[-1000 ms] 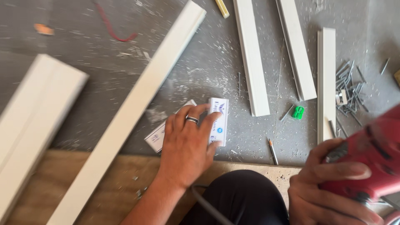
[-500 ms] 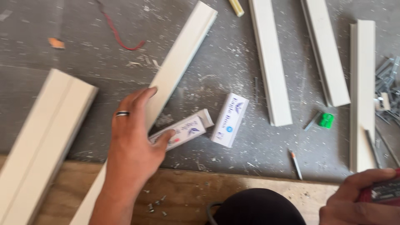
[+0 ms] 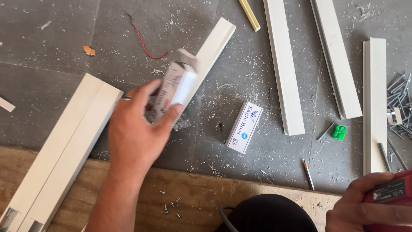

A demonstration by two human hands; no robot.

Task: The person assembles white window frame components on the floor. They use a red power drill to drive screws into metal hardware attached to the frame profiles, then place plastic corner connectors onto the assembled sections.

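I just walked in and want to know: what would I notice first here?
Probably the left hand in the middle, gripping a small white box lifted off the grey floor. A second box lies flat to its right, among long white strips. At the bottom right corner, the right hand grips a red tool.

Open grey floor (image 3: 56,47) up left, only a red wire (image 3: 143,43) crossing; narrow lane between small white box (image 3: 244,127) and long white strip (image 3: 284,64); right side crowded by more strips (image 3: 374,103), nails (image 3: 399,99), green sharpener (image 3: 339,132), pencil (image 3: 308,174).
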